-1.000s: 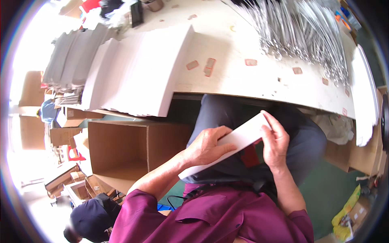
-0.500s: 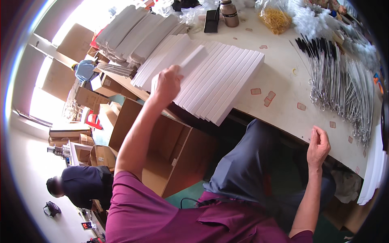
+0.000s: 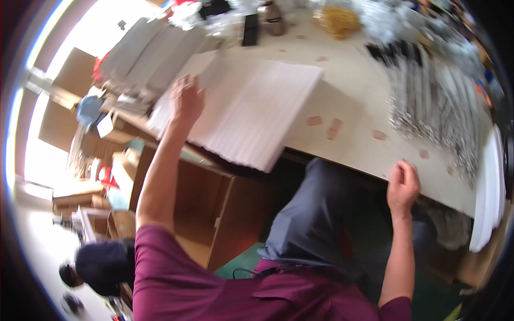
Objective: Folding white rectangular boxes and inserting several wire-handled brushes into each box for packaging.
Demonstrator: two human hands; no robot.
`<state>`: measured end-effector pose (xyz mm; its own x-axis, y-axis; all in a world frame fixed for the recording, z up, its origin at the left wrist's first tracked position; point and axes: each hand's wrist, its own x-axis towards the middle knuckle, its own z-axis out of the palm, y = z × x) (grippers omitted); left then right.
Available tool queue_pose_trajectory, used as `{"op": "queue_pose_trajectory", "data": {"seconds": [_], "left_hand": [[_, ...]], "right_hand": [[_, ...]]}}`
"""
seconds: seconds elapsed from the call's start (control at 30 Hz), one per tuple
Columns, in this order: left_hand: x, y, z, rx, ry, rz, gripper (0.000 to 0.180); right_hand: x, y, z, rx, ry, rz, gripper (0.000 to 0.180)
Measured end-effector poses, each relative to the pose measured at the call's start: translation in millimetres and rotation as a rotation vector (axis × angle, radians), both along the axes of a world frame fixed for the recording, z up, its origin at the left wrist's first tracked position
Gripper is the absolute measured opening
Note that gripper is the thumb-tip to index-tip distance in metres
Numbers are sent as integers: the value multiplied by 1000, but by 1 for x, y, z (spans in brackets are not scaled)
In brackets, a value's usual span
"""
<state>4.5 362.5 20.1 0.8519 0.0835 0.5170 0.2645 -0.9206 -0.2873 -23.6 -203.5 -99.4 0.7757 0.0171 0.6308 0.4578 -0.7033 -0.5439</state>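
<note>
Left hand (image 3: pixel 186 100), fingers loosely extended and apparently empty, over the white boxes (image 3: pixel 251 112); blur hides any contact. Right hand (image 3: pixel 402 187), half curled, nothing visible in it, by the table (image 3: pixel 353 91) edge. The boxes lie side by side at the table's left, probably for mutual support: long, narrow, plain.

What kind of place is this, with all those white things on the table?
Probably a workshop or packing room: rows of white strips and a heap of metal rods on the table, beside an open cardboard box.
</note>
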Motion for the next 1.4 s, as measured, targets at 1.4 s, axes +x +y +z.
{"op": "queue_pose_trajectory", "data": {"seconds": [1.4], "left_hand": [[21,-333,-102,-709,106,-724,25]], "right_hand": [[-65,-367,64,-457,464,-982,68]]}}
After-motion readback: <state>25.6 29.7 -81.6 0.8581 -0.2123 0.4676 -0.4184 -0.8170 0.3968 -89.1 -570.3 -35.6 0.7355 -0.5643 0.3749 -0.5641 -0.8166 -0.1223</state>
